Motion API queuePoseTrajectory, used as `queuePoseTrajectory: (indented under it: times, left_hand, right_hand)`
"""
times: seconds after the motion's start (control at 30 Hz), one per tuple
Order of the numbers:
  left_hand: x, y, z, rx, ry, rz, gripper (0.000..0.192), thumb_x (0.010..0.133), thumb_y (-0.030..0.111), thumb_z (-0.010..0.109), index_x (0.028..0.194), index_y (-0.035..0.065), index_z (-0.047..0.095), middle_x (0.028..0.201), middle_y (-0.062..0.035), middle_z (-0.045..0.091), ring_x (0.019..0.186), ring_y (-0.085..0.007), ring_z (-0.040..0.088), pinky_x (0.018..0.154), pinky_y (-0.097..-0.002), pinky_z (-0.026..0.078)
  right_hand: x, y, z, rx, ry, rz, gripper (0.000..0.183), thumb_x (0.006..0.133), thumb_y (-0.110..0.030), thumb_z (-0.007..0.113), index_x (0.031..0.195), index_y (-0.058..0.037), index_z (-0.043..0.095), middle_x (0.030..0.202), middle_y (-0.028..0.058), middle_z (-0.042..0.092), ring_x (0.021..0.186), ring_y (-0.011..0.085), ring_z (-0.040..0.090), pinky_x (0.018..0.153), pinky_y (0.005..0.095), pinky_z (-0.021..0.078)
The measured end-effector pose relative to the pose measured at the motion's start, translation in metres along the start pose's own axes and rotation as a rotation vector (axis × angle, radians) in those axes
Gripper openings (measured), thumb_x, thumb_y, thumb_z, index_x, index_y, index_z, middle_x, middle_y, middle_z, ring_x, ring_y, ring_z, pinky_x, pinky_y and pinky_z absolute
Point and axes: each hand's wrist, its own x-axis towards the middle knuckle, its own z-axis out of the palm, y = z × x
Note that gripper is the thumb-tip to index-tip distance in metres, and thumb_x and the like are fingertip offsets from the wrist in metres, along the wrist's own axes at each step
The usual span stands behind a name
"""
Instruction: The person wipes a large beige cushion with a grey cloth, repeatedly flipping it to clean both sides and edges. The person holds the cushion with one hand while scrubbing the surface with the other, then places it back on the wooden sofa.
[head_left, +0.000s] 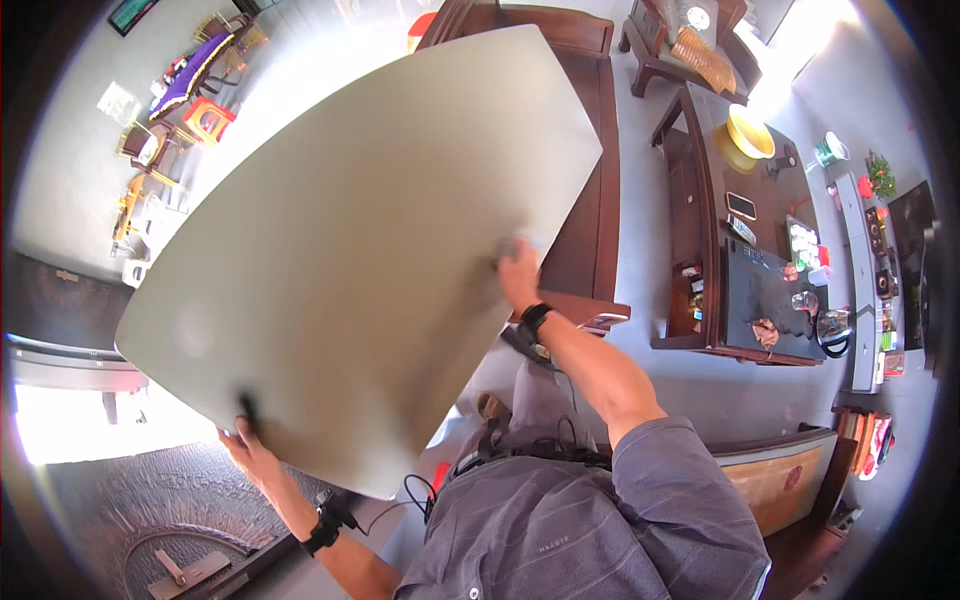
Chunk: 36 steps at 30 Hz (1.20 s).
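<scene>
A large flat panel (352, 225), pale greenish-beige and smooth, stands tilted before me and fills much of the view. My left hand (256, 456) grips its lower left edge, with the thumb on the near face and the other fingers mostly hidden behind. Close to the panel's right edge, my right hand (519, 279) is against the near face with curled fingers. A small blurred patch shows at those fingertips; whether it is a held thing or a reflection I cannot tell. Both wrists carry dark bands. The panel's far side is hidden.
Behind the panel is a dark wooden bench (609, 202). To the right, a low wooden table (750, 112) bears a yellow basin (750, 131), a phone (741, 205) and a glass kettle (832, 330). A dark embossed door (180, 502) with a handle stands at lower left. Cables (420, 487) hang by my waist.
</scene>
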Motion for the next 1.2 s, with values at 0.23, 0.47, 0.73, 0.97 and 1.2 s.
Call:
queuePoseTrajectory:
  times: [0.23, 0.47, 0.73, 0.97, 1.2]
  left_hand:
    - [-0.001, 0.099, 0.053, 0.678, 0.382, 0.464, 0.064, 0.101, 0.035, 0.062, 0.153, 0.0053, 0.038, 0.150, -0.0242, 0.039, 0.140, -0.0394, 0.039, 0.111, -0.0538, 0.039]
    - [0.028, 0.232, 0.178, 0.942, 0.160, 0.669, 0.056, 0.097, 0.026, 0.065, 0.149, 0.0128, 0.048, 0.158, -0.0128, 0.038, 0.148, -0.0333, 0.032, 0.118, -0.0504, 0.033]
    - [0.114, 0.245, 0.263, 1.230, -0.042, 0.670, 0.075, 0.086, 0.029, 0.075, 0.152, 0.0128, 0.043, 0.158, -0.0140, 0.040, 0.148, -0.0303, 0.034, 0.123, -0.0518, 0.018]
    - [0.140, 0.234, 0.262, 1.208, -0.233, 0.547, 0.081, 0.079, 0.032, 0.082, 0.148, 0.0086, 0.047, 0.135, -0.0102, 0.059, 0.129, -0.0268, 0.052, 0.112, -0.0509, 0.031]
    - [0.122, 0.242, 0.265, 1.133, -0.207, 0.609, 0.083, 0.074, 0.033, 0.087, 0.145, 0.0090, 0.050, 0.134, -0.0087, 0.058, 0.128, -0.0256, 0.051, 0.112, -0.0507, 0.030]
  right_hand:
    - [-0.036, -0.058, 0.017, -0.148, -0.325, -0.817, 0.064, 0.079, 0.002, 0.065, 0.141, -0.0078, 0.052, 0.146, 0.0243, 0.045, 0.133, 0.0439, 0.046, 0.111, 0.0493, 0.0384]
    - [0.010, 0.128, -0.028, -0.417, -0.354, -0.155, 0.057, 0.080, -0.001, 0.064, 0.135, 0.0034, 0.049, 0.131, 0.0307, 0.051, 0.123, 0.0476, 0.049, 0.106, 0.0509, 0.0428]
    - [0.118, -0.009, -0.006, 0.056, -0.244, -0.359, 0.046, 0.082, 0.006, 0.057, 0.127, -0.0036, 0.060, 0.122, 0.0175, 0.061, 0.115, 0.0394, 0.058, 0.100, 0.0449, 0.0477]
    - [0.060, -0.188, 0.048, 0.110, -0.561, -1.329, 0.060, 0.080, 0.001, 0.061, 0.139, -0.0102, 0.056, 0.146, 0.0142, 0.050, 0.138, 0.0356, 0.045, 0.114, 0.0509, 0.0382]
    - [0.150, -0.080, 0.076, 0.023, -0.242, -0.820, 0.051, 0.094, -0.002, 0.048, 0.146, -0.0047, 0.048, 0.155, 0.0208, 0.042, 0.147, 0.0409, 0.033, 0.122, 0.0503, 0.0268]
